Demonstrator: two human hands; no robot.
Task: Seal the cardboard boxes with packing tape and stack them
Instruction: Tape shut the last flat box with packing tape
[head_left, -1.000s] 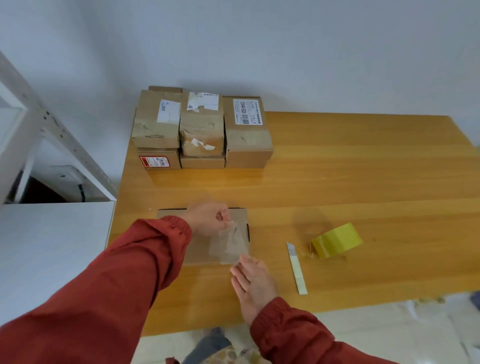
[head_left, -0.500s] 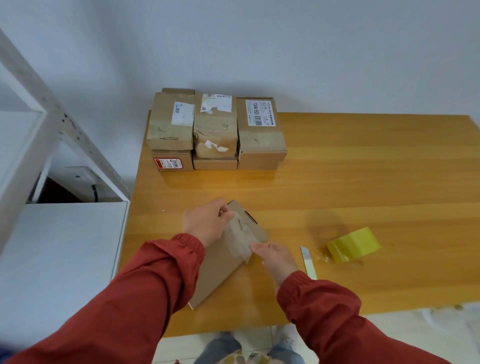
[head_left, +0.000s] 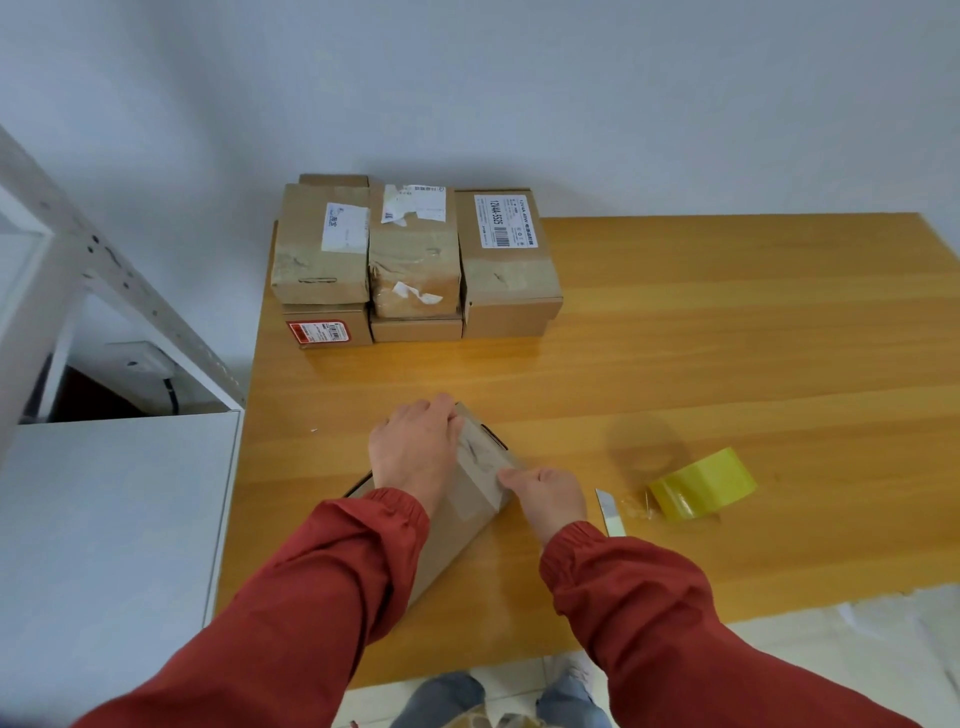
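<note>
A flat brown cardboard box (head_left: 457, 540) lies at an angle near the table's front edge, with a strip of clear tape (head_left: 480, 470) across its far end. My left hand (head_left: 415, 447) lies palm down on the box's far corner, fingers curled over its edge. My right hand (head_left: 545, 493) pinches the tape at the box's right edge. A yellow roll of packing tape (head_left: 701, 484) lies on its side to the right. Several taped boxes (head_left: 415, 260) are stacked at the table's back left.
A small utility knife (head_left: 610, 512) lies between my right hand and the tape roll. The wooden table (head_left: 727, 338) extends to the right. A white metal shelf frame (head_left: 78, 260) and a white surface (head_left: 104, 519) stand left of the table.
The box was turned from square-on to an angle, its far end swinging right. Both hands followed it and now press the tape over its right edge.
</note>
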